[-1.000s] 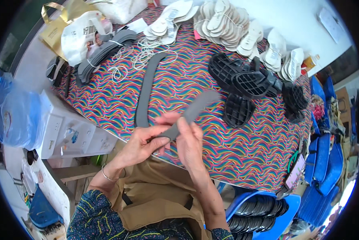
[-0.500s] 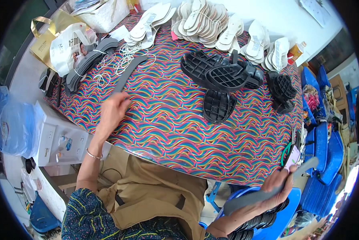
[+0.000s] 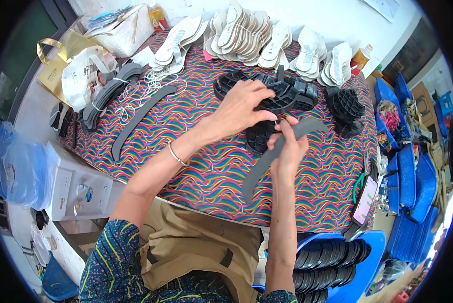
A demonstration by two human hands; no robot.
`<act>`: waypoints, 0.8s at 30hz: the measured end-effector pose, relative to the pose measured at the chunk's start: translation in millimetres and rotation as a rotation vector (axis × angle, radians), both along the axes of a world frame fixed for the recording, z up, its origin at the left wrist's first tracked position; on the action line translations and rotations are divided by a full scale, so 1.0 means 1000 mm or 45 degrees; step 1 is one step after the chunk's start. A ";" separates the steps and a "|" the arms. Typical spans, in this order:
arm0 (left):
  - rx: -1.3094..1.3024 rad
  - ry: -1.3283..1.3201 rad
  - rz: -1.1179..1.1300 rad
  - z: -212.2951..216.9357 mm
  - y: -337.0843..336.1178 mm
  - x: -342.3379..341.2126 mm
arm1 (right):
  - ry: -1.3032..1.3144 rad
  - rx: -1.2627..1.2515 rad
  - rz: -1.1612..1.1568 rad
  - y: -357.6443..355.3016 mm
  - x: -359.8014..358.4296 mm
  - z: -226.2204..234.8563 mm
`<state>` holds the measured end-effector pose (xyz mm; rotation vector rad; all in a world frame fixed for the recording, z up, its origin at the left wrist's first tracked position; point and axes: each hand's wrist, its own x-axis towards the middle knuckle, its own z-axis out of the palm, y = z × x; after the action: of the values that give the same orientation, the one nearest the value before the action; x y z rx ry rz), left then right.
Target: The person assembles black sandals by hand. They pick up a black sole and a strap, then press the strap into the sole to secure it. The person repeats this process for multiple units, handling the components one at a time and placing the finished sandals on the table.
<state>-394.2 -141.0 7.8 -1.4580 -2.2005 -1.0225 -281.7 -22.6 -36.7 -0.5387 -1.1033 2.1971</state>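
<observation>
My right hand [image 3: 291, 149] grips a curved, flat grey strip [image 3: 257, 174] above the middle of the table; its ends stick out on both sides. My left hand [image 3: 241, 107] is over the pile of black gridded shoe soles [image 3: 305, 95], thumb and forefinger apart around the pile's near edge. Whether its fingertips touch a sole I cannot tell. Just below my hands, a separate black gridded piece [image 3: 257, 141] is partly covered by them. Another curved grey strip [image 3: 139, 120] lies by itself on the left part of the table.
Tied bundles of white insoles [image 3: 236, 35] line the back edge. A bundle of grey strips [image 3: 108, 96] and loose white string [image 3: 161, 81] are at the left. Right: more black soles [image 3: 345, 108] and a phone [image 3: 365, 199]. Below stands a blue bin [image 3: 370, 267] holding black pieces.
My right hand has brought its grey strip from the lower right to the table's middle. My left hand has left the other strip, which now lies lower, and moved right to the black soles.
</observation>
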 end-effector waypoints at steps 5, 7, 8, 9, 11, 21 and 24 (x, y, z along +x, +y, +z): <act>-0.020 -0.426 -0.025 0.009 -0.004 -0.012 | 0.112 -0.095 0.016 -0.008 -0.022 -0.006; -0.014 -0.420 -0.004 0.007 -0.004 -0.013 | 0.114 -0.060 0.013 -0.007 -0.025 -0.007; 0.000 -0.379 0.002 0.006 -0.004 -0.012 | 0.129 -0.075 0.045 -0.005 -0.025 -0.008; 0.014 -0.338 0.009 0.004 -0.004 -0.012 | 0.145 -0.089 0.077 -0.002 -0.025 -0.009; 0.035 -0.229 0.011 -0.001 -0.003 -0.013 | 0.146 -0.113 0.091 0.000 -0.025 -0.008; 0.065 0.077 -0.036 -0.003 0.001 -0.024 | 0.170 -0.147 0.045 -0.006 -0.032 -0.003; 0.045 0.006 -0.046 -0.003 0.003 -0.026 | 0.138 -0.118 0.036 -0.006 -0.033 -0.003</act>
<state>-420.3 -138.4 5.3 -1.4887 -2.1490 -1.0628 -315.1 -28.3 -39.7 -0.4407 -0.9620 2.2823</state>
